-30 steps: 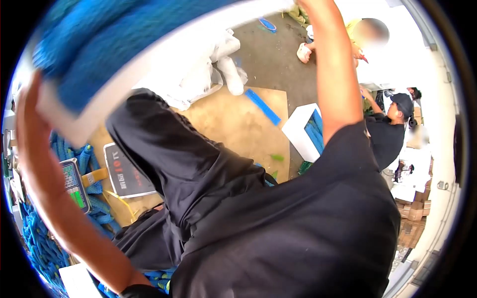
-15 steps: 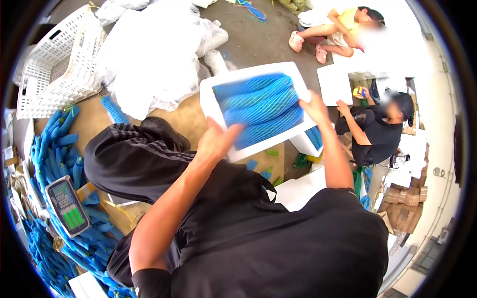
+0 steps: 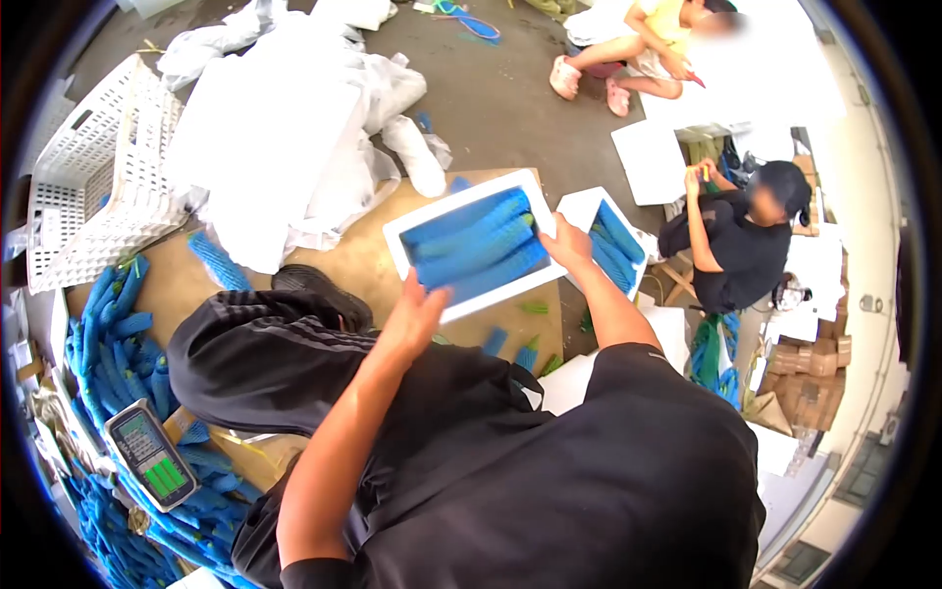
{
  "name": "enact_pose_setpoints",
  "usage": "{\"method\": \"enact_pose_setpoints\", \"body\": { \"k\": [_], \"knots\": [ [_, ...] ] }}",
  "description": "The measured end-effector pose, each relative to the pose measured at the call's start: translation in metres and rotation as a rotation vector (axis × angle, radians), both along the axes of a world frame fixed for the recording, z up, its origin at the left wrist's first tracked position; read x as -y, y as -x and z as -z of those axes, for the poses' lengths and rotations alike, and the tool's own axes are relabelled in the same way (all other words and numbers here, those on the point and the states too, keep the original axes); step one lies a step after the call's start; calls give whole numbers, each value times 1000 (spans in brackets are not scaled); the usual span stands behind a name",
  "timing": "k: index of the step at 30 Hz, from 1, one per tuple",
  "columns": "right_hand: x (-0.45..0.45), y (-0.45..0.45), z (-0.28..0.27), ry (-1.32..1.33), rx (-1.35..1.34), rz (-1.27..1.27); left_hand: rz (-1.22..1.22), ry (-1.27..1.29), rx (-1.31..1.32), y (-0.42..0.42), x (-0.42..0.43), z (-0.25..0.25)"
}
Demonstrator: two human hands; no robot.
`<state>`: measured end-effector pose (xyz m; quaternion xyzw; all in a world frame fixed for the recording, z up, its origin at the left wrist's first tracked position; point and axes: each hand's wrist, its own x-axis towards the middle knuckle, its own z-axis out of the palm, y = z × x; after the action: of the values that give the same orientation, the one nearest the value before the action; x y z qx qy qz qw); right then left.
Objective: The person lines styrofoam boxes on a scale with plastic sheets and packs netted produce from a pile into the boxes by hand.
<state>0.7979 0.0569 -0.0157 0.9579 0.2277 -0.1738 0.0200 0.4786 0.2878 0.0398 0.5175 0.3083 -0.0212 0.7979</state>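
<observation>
In front of me I hold a white foam box with several long items in blue netting lying side by side in it. A bit of green shows at one end of them. My left hand, slightly blurred, is closed on the near left part of the rim, with its thumb toward the inside. Closed around the right end of the box is my right hand. Just beyond it stands a second white box with similar blue-netted items.
Blue-netted items are heaped at left, beside a scale's display. A white plastic crate and white bags lie beyond. A co-worker in black sits at right, another person farther back.
The box has moved lower and farther from my head, with both hands still on it. My view has shifted slightly. The co-worker in black has brought both hands together at a small yellow thing.
</observation>
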Motion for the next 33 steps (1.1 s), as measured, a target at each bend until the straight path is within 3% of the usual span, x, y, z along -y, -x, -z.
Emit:
{"method": "enact_pose_setpoints", "body": {
  "k": [2, 4, 7, 8, 10, 12, 14, 16, 18, 20, 22, 24, 26, 29, 32, 33],
  "knots": [
    [15, -5, 19, -40, 26, 72, 67, -65, 6, 22, -6, -36],
    [28, -19, 47, 5, 7, 202, 135, 25, 129, 58, -28, -87],
    [44, -66, 98, 139, -131, 256, 27, 151, 224, 125, -51, -131],
    [26, -65, 81, 88, -97, 236, -29, 161, 249, 147, -56, -137],
    [-44, -55, 48, -140, 60, 97, -204, 76, 228, 188, -58, -143],
    [-128, -43, 31, -462, 54, -157, -382, 111, 262, 225, -57, -135],
    [-232, 19, -20, -727, 219, -626, -548, 48, 134, 248, -53, -133],
    [-316, 83, -52, -757, 299, -900, -713, 45, -19, 261, -46, -126],
    [-372, 145, -66, -685, 289, -1084, -716, -54, -155, 274, -41, -128],
    [-412, 178, -33, -550, 137, -1034, -734, -143, -193, 302, -24, -115],
    [-432, 208, -50, -285, -102, -866, -870, -175, -150, 330, -5, -119],
    [-460, 187, -14, 9, -90, -861, -1029, -302, -123, 364, 16, -127],
    [-462, 181, -19, -35, -27, -994, -1160, -563, -324, 396, 35, -147],
    [-471, 170, -36, -115, 137, -858, -1348, -956, -635, 439, 58, -150],
    [-492, 118, -66, -543, -72, -922, -1413, -1125, -836, 459, 71, -135],
    [-519, 73, -44, -838, -44, -1036, -1324, -1197, -912, 458, 74, -138]
  ]
}}
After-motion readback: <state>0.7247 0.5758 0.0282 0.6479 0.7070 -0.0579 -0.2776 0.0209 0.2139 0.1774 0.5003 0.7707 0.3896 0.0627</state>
